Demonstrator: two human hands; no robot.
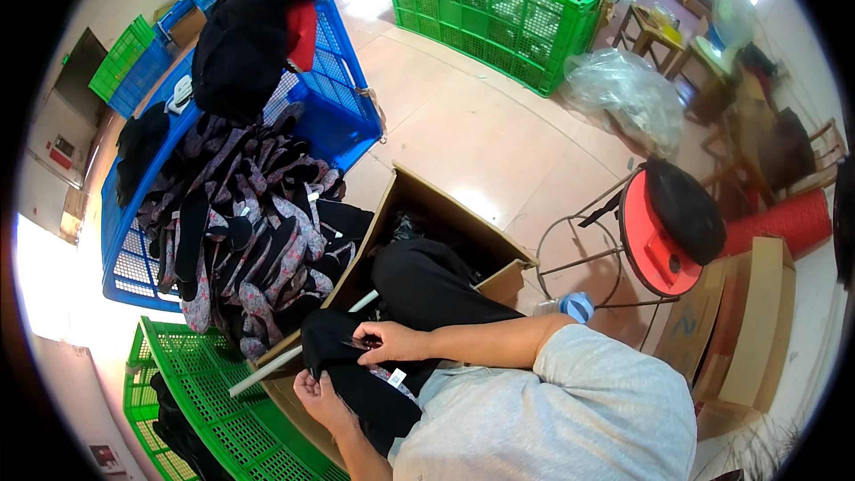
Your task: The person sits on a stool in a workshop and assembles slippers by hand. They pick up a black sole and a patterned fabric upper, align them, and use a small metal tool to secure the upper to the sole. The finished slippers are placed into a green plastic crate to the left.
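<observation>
You are facing no words or numbers clear enough to read. Just in front of you, a small white label (396, 378) bearing a dark print is lying against a floral piece (380, 373). White tags (313, 197) are sticking out among the floral slippers (256, 303), and a blue marking (684, 326) is showing on the cardboard (704, 289).

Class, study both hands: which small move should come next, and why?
Probably bring the small dark tool in the right hand toward the black piece: the left hand seems to steady that piece by its edge, and the tool is already close by.
</observation>
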